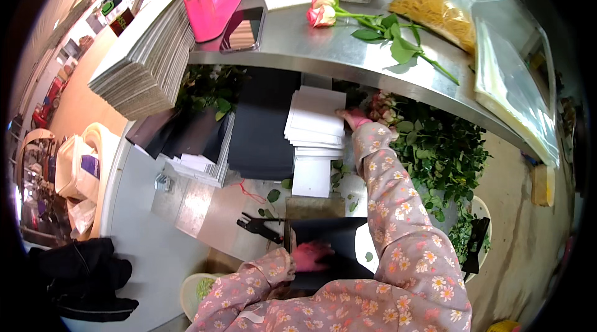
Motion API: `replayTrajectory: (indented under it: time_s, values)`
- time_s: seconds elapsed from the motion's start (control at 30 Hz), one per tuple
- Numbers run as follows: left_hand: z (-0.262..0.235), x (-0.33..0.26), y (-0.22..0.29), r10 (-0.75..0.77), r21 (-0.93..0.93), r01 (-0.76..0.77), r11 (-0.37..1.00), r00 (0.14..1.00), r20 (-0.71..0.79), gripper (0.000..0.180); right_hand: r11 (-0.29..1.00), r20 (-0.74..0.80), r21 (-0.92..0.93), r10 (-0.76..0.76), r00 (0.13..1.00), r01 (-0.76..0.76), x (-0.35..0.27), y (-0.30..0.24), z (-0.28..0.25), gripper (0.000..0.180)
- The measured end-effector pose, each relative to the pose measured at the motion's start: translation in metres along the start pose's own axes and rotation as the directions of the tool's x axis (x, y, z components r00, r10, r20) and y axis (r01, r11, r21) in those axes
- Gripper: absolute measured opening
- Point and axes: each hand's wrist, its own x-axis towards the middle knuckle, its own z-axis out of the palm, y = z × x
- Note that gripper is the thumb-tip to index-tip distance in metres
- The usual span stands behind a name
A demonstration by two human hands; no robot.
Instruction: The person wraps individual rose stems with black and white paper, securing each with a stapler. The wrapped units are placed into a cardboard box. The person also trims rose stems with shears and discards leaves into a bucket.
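Reaching right hand [353,118] touches white sheet stack [316,121].

Light is bright, even, from overhead. Steel counter [323,52] throws soft glare near the rose [323,14]. Clear plastic bag [510,77] shines white along its folds. Under the counter it goes dim; the black sheets [261,126] lose detail there. My left hand [311,255] shows a slight pink smear of blur. Fisheye bends the counter edge hard. Corners go black, and the far left rim is washed out and soft.
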Motion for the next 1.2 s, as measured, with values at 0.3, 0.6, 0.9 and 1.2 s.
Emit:
replayTrajectory:
  time_s: [0.3,0.6,0.9,1.2]
  values:
    - [0.012,-0.031,-0.043,0.130,-0.026,-0.127,0.992,0.977,0.167,0.049,0.909,-0.175,0.399,-0.059,0.983,0.125,-0.144,-0.099,-0.031,0.029]
    - [-0.049,-0.052,0.001,0.028,-0.394,0.171,0.903,0.892,0.451,0.046,0.350,-0.288,0.909,0.130,0.949,0.228,-0.418,-0.053,-0.033,0.034]
    - [0.025,0.038,0.007,0.039,-0.049,-0.024,0.999,0.941,0.335,0.037,0.151,-0.304,0.952,0.361,0.882,0.266,-0.502,-0.035,0.002,0.032]
    - [-0.015,-0.034,-0.031,0.004,0.362,-0.001,0.932,1.000,-0.008,0.051,0.301,-0.105,0.954,0.303,0.947,0.010,-0.511,-0.054,0.002,0.041]
